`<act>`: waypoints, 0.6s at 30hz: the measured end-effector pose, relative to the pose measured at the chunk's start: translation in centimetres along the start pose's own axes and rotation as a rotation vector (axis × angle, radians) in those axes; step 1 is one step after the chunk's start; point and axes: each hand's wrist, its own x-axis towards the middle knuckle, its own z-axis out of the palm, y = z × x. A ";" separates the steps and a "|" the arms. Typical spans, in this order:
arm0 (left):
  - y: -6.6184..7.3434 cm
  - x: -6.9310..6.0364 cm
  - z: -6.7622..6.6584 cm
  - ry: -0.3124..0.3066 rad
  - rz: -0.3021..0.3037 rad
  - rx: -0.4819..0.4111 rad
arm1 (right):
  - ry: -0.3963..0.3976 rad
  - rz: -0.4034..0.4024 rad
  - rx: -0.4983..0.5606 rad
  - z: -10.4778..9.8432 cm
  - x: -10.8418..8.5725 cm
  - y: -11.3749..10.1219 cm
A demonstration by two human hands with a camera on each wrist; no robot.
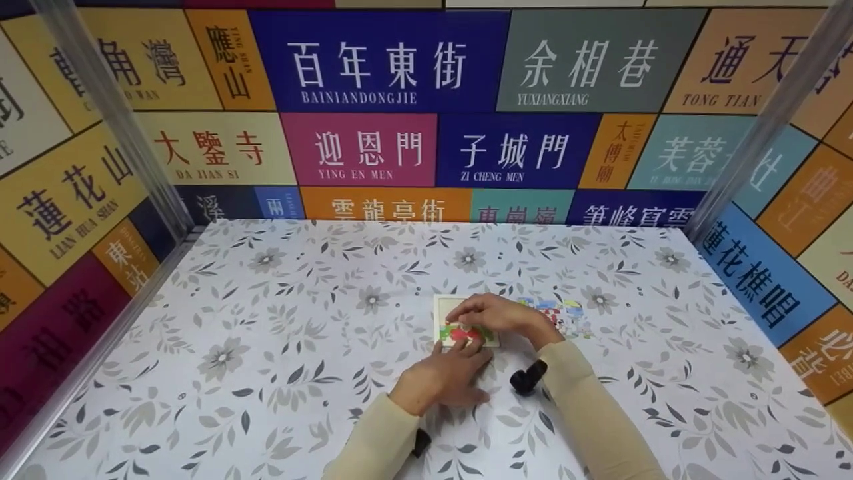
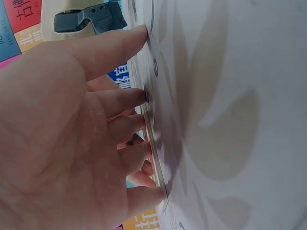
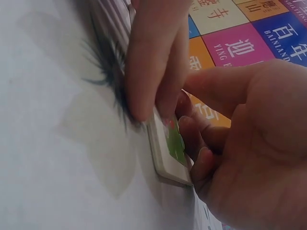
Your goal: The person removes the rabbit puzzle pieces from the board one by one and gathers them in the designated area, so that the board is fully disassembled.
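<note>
A small jigsaw tray with a pale wooden rim (image 1: 437, 320) lies flat on the table. Red and green puzzle pieces (image 1: 464, 333) fill its near part; bare board shows at the far left. My left hand (image 1: 443, 375) rests its fingers on the near rim, seen edge-on in the left wrist view, with the thumb spread on the cloth. Over the tray arches my right hand (image 1: 496, 313), fingertips bent down at the pieces, hiding the tray's far right part. In the right wrist view, its fingers (image 3: 204, 158) touch the tray beside a green piece (image 3: 175, 143); no piece shows between them.
Loose colourful puzzle pieces (image 1: 566, 317) lie right of the tray, partly behind the right hand and wrist. A flower-patterned cloth (image 1: 300, 360) covers the table. Panels with large lettering (image 1: 373, 60) stand behind and at both sides, with clear posts (image 1: 760, 120) at the back corners.
</note>
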 end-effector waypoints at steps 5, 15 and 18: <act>-0.1 0.1 0.0 -0.021 0.005 -0.011 | -0.011 0.002 0.022 -0.1 -0.1 0.0; -0.4 0.1 0.1 -0.027 0.023 -0.040 | 0.024 0.014 0.071 0.1 0.0 0.0; -0.3 0.0 0.0 -0.023 0.015 -0.034 | 0.049 0.018 0.076 0.3 0.1 -0.1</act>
